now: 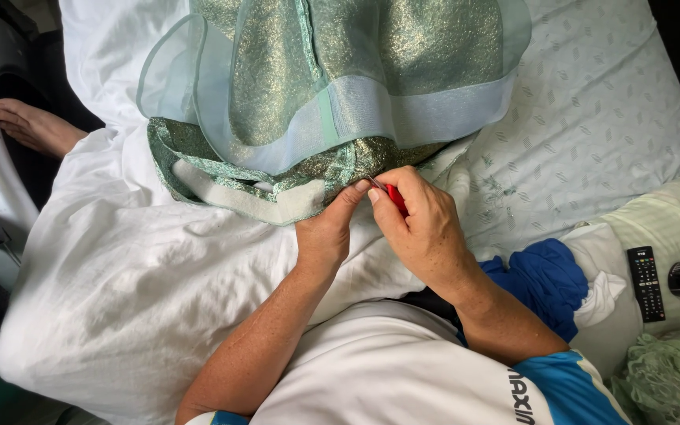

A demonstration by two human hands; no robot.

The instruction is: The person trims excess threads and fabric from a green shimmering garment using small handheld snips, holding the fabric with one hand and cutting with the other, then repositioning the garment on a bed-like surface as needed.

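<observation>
Two hands [371, 220] pinch shimmery green garment [340, 86] hem; red-handled tool [393, 197] at seam.

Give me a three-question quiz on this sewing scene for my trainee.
1. True or false: the right hand holds a red-handled tool.
2. What does the left hand pinch? A. the remote control B. the edge of the green glittery garment C. the blue cloth
3. What lies under the garment?

Key: 1. True. 2. B. 3. A white sheet.
</observation>
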